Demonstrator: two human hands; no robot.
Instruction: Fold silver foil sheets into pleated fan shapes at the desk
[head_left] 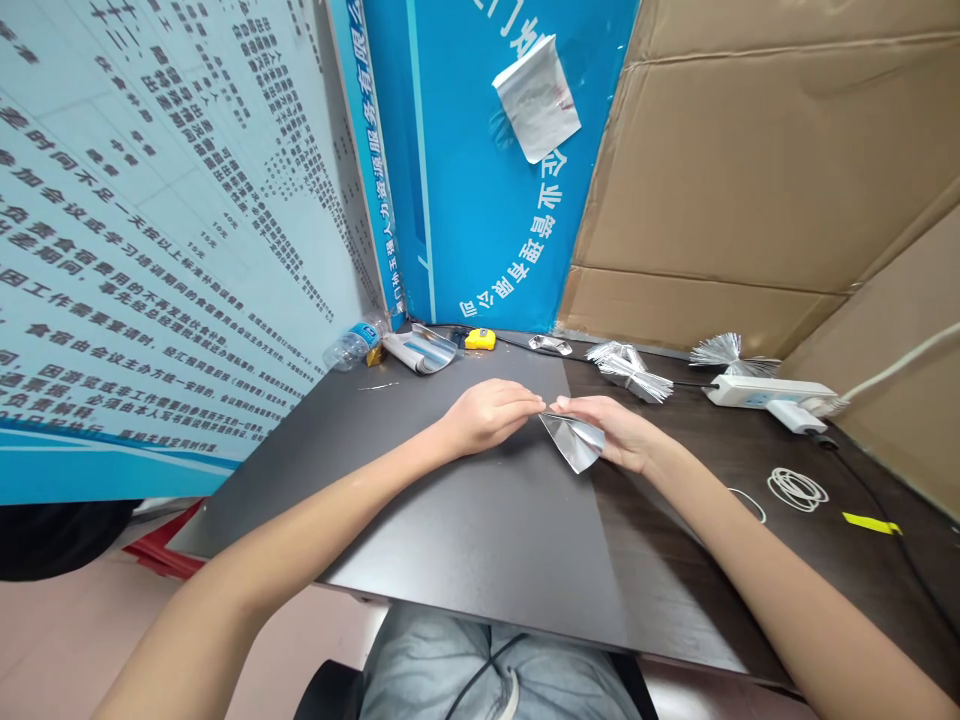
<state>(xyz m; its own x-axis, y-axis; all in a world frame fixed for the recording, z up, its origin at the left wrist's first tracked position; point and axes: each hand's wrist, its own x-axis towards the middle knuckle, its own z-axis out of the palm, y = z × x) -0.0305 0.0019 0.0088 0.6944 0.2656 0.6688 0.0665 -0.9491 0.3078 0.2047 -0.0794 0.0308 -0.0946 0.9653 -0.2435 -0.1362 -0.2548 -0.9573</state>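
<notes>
A shiny silver foil piece [574,442], pointed at its left end and flaring to the right, hangs at a tilt above the tabletop. My right hand [619,428] grips it from the right, its thumb hidden behind or beside the foil. Fingers pressed together, my left hand [491,415] meets the right fingertips at the foil's upper left corner and pinches it there. Farther back lie two silver bundles of thin folded strips: one bundle [630,370] beyond my right hand, the other bundle [731,355] behind the power strip.
A grey mat [465,540] covers the table's left part. At the back are a plastic bottle [354,345], a silver sheet [422,350] and a yellow tape measure [480,339]. A white power strip [772,390], coiled white cable [797,490] and yellow strip [871,523] lie right. Panels surround the table.
</notes>
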